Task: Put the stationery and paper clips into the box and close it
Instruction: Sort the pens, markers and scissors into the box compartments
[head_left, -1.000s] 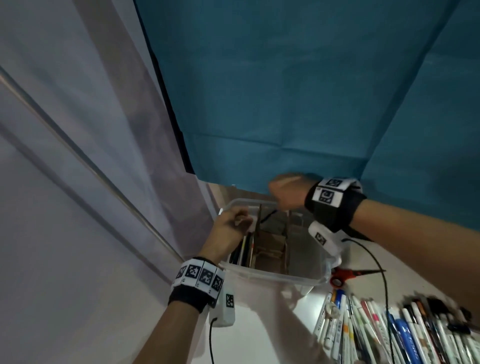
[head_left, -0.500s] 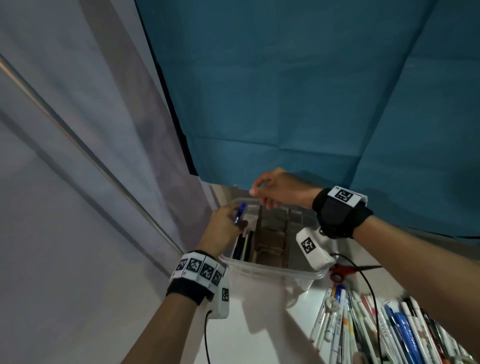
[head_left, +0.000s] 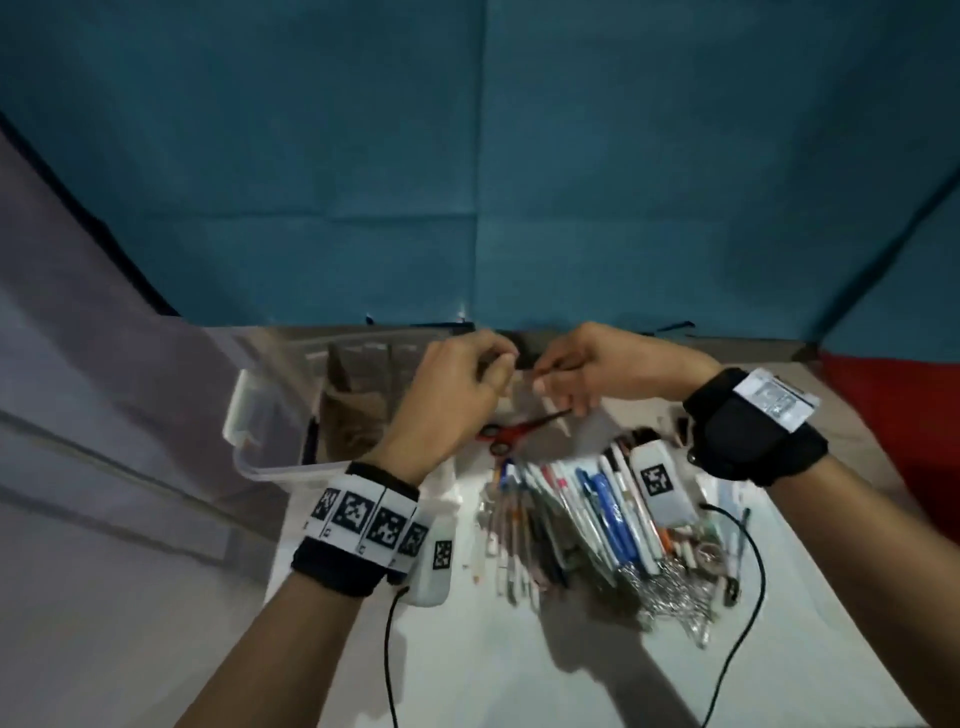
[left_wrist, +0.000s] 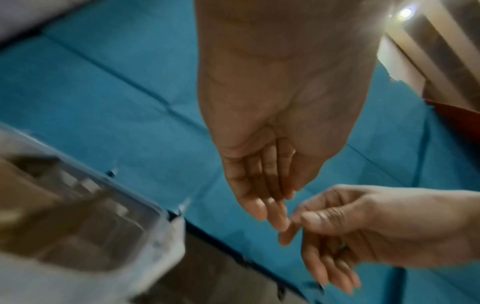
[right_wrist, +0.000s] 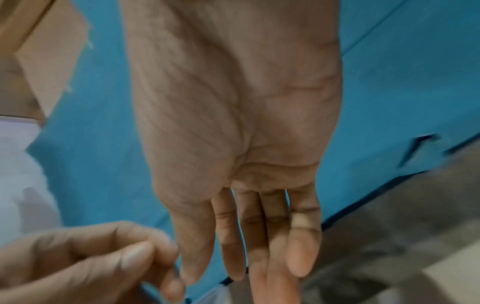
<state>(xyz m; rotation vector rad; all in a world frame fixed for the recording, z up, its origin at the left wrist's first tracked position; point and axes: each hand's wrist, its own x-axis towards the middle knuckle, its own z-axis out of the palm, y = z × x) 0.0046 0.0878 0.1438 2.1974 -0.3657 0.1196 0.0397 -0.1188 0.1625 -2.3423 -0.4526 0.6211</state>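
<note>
The clear plastic box with brown cardboard dividers stands open at the left of the white table; its corner shows blurred in the left wrist view. My two hands meet just right of it, above the red scissors. My right hand pinches a thin dark pen between thumb and forefinger. My left hand reaches to that pinch with loosely bent fingers and nothing visible in it. A pile of pens and markers lies nearer me, with silver paper clips at its near end.
A blue cloth backdrop hangs right behind the table's far edge. A red surface borders the table on the right. Black sensor cables trail from both wrists across the near table. A pale wall runs along the left.
My left hand has left the box, no longer holding the blue pen, and moved right to meet my right hand. My head has swung down and right, showing the pen pile.
</note>
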